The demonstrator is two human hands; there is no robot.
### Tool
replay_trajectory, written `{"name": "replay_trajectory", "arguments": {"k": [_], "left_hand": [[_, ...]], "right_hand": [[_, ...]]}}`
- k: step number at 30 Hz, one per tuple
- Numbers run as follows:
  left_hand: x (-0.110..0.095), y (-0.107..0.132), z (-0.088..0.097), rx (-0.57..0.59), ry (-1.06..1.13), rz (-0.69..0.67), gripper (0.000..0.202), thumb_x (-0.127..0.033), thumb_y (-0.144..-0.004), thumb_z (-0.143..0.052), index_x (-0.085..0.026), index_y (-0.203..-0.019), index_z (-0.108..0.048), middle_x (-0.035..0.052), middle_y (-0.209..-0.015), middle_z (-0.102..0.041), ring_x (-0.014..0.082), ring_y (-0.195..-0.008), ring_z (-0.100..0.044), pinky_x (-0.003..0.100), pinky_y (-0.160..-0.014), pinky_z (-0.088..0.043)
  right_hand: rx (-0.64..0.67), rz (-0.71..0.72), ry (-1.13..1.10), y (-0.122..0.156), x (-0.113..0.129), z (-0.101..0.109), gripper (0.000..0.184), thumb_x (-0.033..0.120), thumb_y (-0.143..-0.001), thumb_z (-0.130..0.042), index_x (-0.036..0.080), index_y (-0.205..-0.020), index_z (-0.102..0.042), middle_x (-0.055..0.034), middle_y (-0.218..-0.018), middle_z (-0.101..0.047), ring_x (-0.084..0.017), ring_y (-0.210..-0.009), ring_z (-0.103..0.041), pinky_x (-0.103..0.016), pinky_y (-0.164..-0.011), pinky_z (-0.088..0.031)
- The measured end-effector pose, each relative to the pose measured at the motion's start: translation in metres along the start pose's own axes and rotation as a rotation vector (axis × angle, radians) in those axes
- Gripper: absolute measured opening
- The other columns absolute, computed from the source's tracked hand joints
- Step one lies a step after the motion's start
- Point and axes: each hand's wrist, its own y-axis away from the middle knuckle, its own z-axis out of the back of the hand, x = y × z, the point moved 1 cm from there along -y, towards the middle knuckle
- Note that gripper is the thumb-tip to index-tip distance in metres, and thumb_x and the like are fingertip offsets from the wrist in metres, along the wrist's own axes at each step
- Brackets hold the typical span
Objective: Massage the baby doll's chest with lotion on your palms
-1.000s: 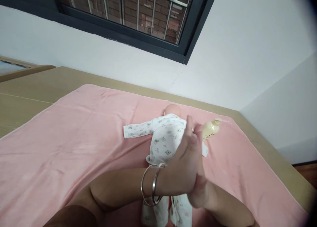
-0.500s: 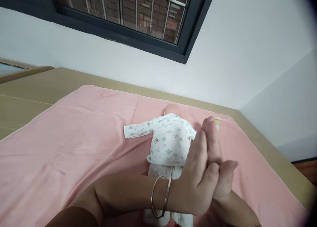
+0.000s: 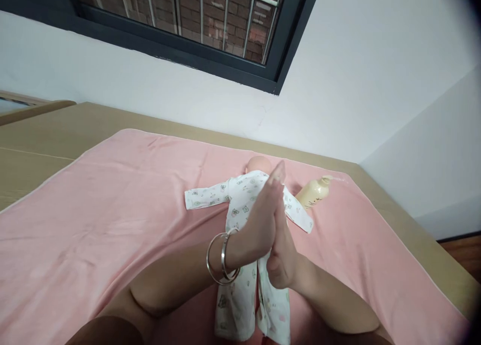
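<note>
The left hand [image 3: 259, 219] and the right hand [image 3: 280, 244] are pressed flat against each other, palm to palm, fingers stretched out and pointing away from the person. Neither hand grasps anything; both are released and touch only one another. Two metal bangles [image 3: 221, 257] circle the left wrist.

The joined hands hover directly above the doll [image 3: 244, 204], which lies face down on the pink blanket [image 3: 112, 209]. The doll wears a white printed sleepsuit; its bare head points toward the wall, one sleeve is stretched out to the doll's left side as seen, the other sleeve slants toward the bottle, and the two trouser legs run back toward the person, under the forearms.

Just beside the doll, on the far right of it, a pale yellow pump bottle [image 3: 313, 193] lies on its side on the blanket, its nozzle pointing away from the doll.

The blanket covers a tan bed [image 3: 45, 134]. Beyond the doll's head rises a white wall [image 3: 338, 84], and above that a dark-framed window [image 3: 210, 39] with bars and brickwork behind it.
</note>
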Motion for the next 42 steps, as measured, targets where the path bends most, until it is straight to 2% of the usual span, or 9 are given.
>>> {"name": "replay_trajectory", "arguments": {"k": [4, 8, 13, 17, 21, 27, 32, 38, 42], "left_hand": [[-0.010, -0.020, 0.016, -0.172, 0.175, 0.062, 0.052, -0.051, -0.101, -0.022, -0.028, -0.145, -0.038, 0.0009, -0.156, -0.036, 0.0214, -0.146, -0.028, 0.047, -0.122, -0.024], [-0.009, -0.034, 0.030, -0.224, 0.147, 0.036, 0.049, -0.048, -0.101, -0.027, -0.024, -0.137, -0.048, 0.0042, -0.149, -0.046, 0.0201, -0.142, -0.037, 0.044, -0.120, -0.028], [0.033, -0.040, 0.040, -0.252, -0.190, -0.058, 0.044, -0.044, -0.100, -0.034, -0.022, -0.133, -0.051, 0.0071, -0.146, -0.049, 0.0211, -0.139, -0.041, 0.043, -0.119, -0.031], [0.089, -0.042, 0.045, -0.236, -0.491, -0.096, 0.044, -0.042, -0.098, -0.037, -0.015, -0.128, -0.054, 0.0139, -0.139, -0.054, 0.0246, -0.136, -0.044, 0.049, -0.119, -0.029], [0.118, -0.039, 0.048, -0.238, -0.589, -0.115, 0.041, -0.038, -0.099, -0.032, -0.017, -0.127, -0.054, 0.0127, -0.135, -0.057, 0.0234, -0.133, -0.047, 0.048, -0.116, -0.033], [0.122, -0.025, 0.052, -0.251, -0.677, -0.149, 0.038, -0.033, -0.099, -0.034, -0.018, -0.129, -0.052, 0.0123, -0.135, -0.057, 0.0231, -0.132, -0.048, 0.050, -0.116, -0.034], [0.125, -0.020, 0.053, -0.209, -0.722, -0.142, 0.041, -0.032, -0.098, -0.035, -0.015, -0.133, -0.049, 0.0140, -0.138, -0.055, 0.0252, -0.137, -0.042, 0.052, -0.115, -0.034], [0.119, -0.019, 0.053, -0.225, -0.670, -0.169, 0.039, -0.031, -0.100, -0.030, -0.017, -0.130, -0.051, 0.0127, -0.136, -0.056, 0.0218, -0.133, -0.046, 0.048, -0.116, -0.034], [0.122, -0.018, 0.053, -0.215, -0.705, -0.182, 0.039, -0.032, -0.100, -0.032, -0.017, -0.132, -0.049, 0.0125, -0.137, -0.056, 0.0224, -0.135, -0.044, 0.048, -0.115, -0.035]], "right_hand": [[0.058, -0.032, -0.042, -0.004, -0.006, -0.006, 0.075, 0.063, -0.096, -0.013, 0.022, -0.156, 0.006, -0.0017, -0.163, 0.007, -0.032, -0.149, -0.001, -0.058, -0.121, -0.013], [0.085, -0.103, -0.002, -0.008, -0.021, 0.007, 0.057, 0.050, -0.102, -0.020, 0.026, -0.153, -0.024, -0.0026, -0.161, -0.021, -0.026, -0.148, -0.018, -0.056, -0.122, -0.012], [0.005, -0.411, 0.114, -0.014, -0.063, 0.017, 0.043, 0.039, -0.101, -0.035, 0.022, -0.133, -0.058, -0.0078, -0.151, -0.042, -0.024, -0.143, -0.035, -0.051, -0.120, -0.023], [0.047, -0.544, 0.215, -0.014, -0.096, 0.000, 0.047, 0.028, -0.096, -0.039, 0.016, -0.140, -0.050, -0.0109, -0.151, -0.041, -0.025, -0.142, -0.035, -0.048, -0.117, -0.030], [0.239, -0.469, 0.312, -0.006, -0.109, -0.023, 0.052, 0.024, -0.096, -0.035, 0.015, -0.147, -0.040, -0.0093, -0.156, -0.031, -0.027, -0.149, -0.013, -0.052, -0.121, -0.016], [0.304, -0.551, 0.338, -0.002, -0.119, -0.023, 0.053, 0.030, -0.099, -0.032, 0.022, -0.151, -0.031, -0.0057, -0.159, -0.025, -0.026, -0.150, -0.012, -0.057, -0.119, -0.011], [0.285, -0.649, 0.398, -0.015, -0.131, -0.018, 0.054, 0.033, -0.099, -0.033, 0.014, -0.150, -0.035, -0.0142, -0.157, -0.027, -0.030, -0.147, -0.020, -0.057, -0.118, -0.017], [0.269, -0.392, 0.420, 0.003, -0.111, -0.020, 0.050, 0.026, -0.096, -0.040, 0.019, -0.145, -0.044, -0.0094, -0.155, -0.033, -0.027, -0.148, -0.018, -0.054, -0.119, -0.021], [0.138, -0.405, 0.328, 0.027, -0.122, -0.011, 0.044, 0.029, -0.096, -0.041, 0.023, -0.139, -0.052, -0.0063, -0.151, -0.041, -0.025, -0.145, -0.028, -0.054, -0.118, -0.026]]}}
